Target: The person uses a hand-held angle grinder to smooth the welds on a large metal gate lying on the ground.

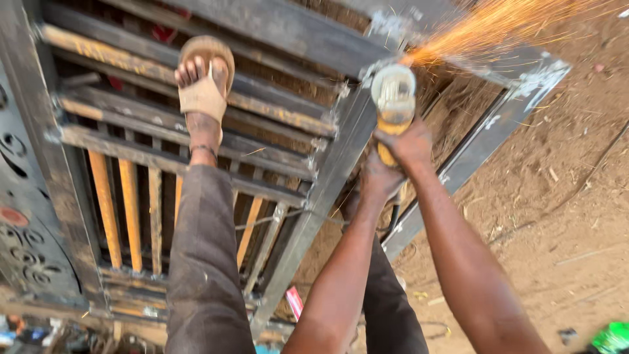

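Right hand, upper middle of the frame: closed tight around the yellow body of an angle grinder. Left hand just below and to the left of it, wrapped round the tool's rear end, fingers fully curled; the two hands touching. Grinder head pressed to the corner joint of a dark steel gate frame lying flat on the ground, near the top centre-right of the frame. Orange sparks thrown from the contact point toward the upper right. Pale, bright patches visible on the metal at that corner and along the top rail, apparently ground weld seams; how clean the seam under the disc was, impossible to tell through blur and sparks. Other joints lower down the central upright still rough and lumpy in look, judged not yet dressed. Further out, toward the upper left: a sandalled foot planted on the horizontal slats, steadying the frame, trouser leg running down to the lower edge. Rust-orange vertical bars in the left middle. Scrollwork panel at the far left edge. Bare brown dirt filling the right side, a green object in the lower right corner.
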